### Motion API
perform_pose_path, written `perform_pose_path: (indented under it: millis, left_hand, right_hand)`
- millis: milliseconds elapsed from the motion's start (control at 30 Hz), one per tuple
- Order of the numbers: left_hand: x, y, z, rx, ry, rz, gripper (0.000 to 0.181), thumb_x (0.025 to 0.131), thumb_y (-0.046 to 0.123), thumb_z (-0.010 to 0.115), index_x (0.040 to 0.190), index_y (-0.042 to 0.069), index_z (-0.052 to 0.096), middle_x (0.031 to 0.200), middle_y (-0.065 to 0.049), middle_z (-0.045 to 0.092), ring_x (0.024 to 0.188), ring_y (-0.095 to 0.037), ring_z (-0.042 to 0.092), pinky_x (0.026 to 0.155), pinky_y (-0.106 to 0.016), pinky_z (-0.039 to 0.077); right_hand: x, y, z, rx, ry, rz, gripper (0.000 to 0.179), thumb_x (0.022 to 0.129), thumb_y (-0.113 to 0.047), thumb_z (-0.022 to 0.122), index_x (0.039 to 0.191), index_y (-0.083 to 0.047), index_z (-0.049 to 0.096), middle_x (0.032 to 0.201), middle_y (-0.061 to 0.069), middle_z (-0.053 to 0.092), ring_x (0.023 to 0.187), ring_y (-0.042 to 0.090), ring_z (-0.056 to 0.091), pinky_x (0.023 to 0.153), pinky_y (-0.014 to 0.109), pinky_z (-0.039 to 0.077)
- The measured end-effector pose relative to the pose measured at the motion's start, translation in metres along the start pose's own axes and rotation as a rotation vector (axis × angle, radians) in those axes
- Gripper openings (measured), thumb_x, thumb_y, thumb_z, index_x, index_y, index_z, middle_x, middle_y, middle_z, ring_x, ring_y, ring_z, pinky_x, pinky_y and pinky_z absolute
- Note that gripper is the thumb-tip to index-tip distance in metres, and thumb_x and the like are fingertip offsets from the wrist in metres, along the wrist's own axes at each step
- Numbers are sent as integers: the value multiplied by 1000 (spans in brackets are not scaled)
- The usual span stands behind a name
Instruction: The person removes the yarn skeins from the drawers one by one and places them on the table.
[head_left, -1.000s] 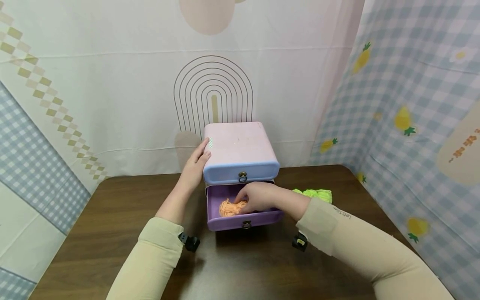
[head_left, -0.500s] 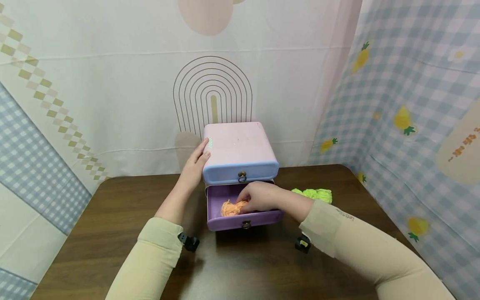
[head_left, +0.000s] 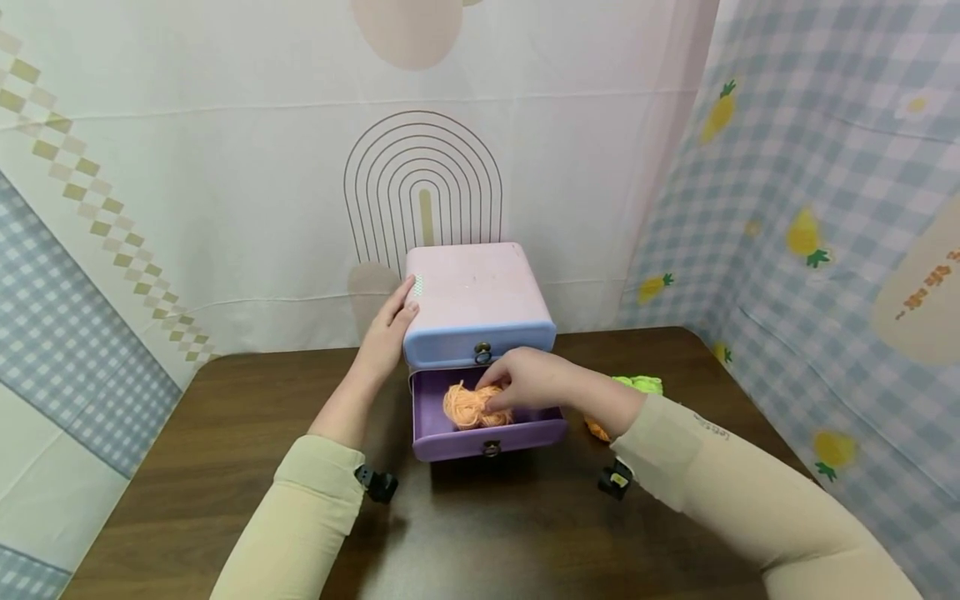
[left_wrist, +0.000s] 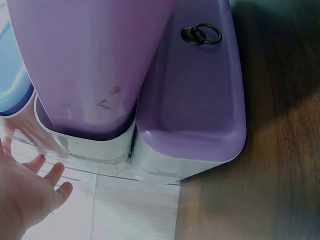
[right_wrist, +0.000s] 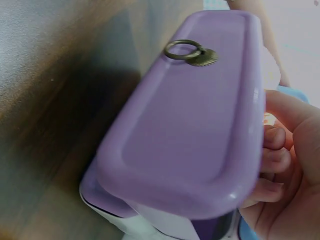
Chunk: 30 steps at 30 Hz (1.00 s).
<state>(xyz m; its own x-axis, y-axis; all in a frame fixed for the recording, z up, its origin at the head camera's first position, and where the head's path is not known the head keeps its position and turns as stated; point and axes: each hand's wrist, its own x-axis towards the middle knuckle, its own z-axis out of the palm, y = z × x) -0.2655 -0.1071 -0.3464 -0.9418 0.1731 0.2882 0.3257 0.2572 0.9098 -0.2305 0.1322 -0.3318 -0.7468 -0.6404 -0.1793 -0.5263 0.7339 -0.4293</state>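
Observation:
A small chest with a pink top [head_left: 476, 283] stands at the back of the table, its blue upper drawer [head_left: 450, 343] pushed in. Below that, a purple drawer [head_left: 431, 446] is pulled out with a skein of light orange yarn [head_left: 467, 407] inside. My right hand [head_left: 536, 379] reaches into this drawer and pinches the yarn, thumb in front; part of the skein is covered by the fingers. My left hand [head_left: 384, 337] rests against the left side of the chest with its fingers extended along the top edge.
Bright green yarn [head_left: 647, 384] lies on the table right of the chest, partly behind my right forearm. A bit of darker orange yarn [head_left: 597, 428] shows beneath that forearm. Another purple drawer [left_wrist: 195, 90], lower down, is shut. Cloth hangs behind and beside the table.
My right hand has risen slightly and shifted right, and more of the light orange yarn shows. The darker orange yarn has come into sight. The left hand stays on the chest.

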Motion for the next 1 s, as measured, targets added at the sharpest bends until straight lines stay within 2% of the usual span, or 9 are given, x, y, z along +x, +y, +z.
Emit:
perform_pose_path:
  millis: [167, 367, 633, 1000]
  left_hand:
    - [-1, 2, 0, 4, 4, -14, 50, 98, 32, 40, 146, 21, 28, 152, -2, 22, 138, -21, 19, 111, -43, 16]
    - [-3, 3, -1, 16, -1, -32, 51, 98, 33, 39, 147, 23, 27, 152, -3, 21, 138, -23, 18, 111, -47, 16]
    - [-3, 3, -1, 18, 2, -28, 51, 98, 34, 39, 146, 24, 28, 152, -2, 22, 138, -23, 19, 110, -47, 16]
    - [-2, 3, -2, 21, -18, -22, 51, 98, 34, 38, 147, 24, 25, 152, -3, 20, 138, -22, 18, 111, -47, 16]
  right_hand:
    - [-12, -1, -13, 23, 24, -2, 20, 82, -31, 69, 101, -27, 71, 83, -18, 63, 70, 5, 52, 64, 25, 45]
    - [-24, 3, -24, 93, 58, 0, 17, 81, -32, 70, 98, -29, 71, 71, -10, 61, 60, 7, 48, 57, 25, 42]
    - [-38, 2, -38, 161, 71, -3, 20, 81, -34, 70, 101, -29, 71, 60, -5, 54, 54, 10, 43, 51, 26, 38]
    - [-45, -2, -45, 184, 121, 42, 19, 81, -33, 70, 100, -32, 71, 60, -3, 51, 55, 12, 43, 51, 27, 38]
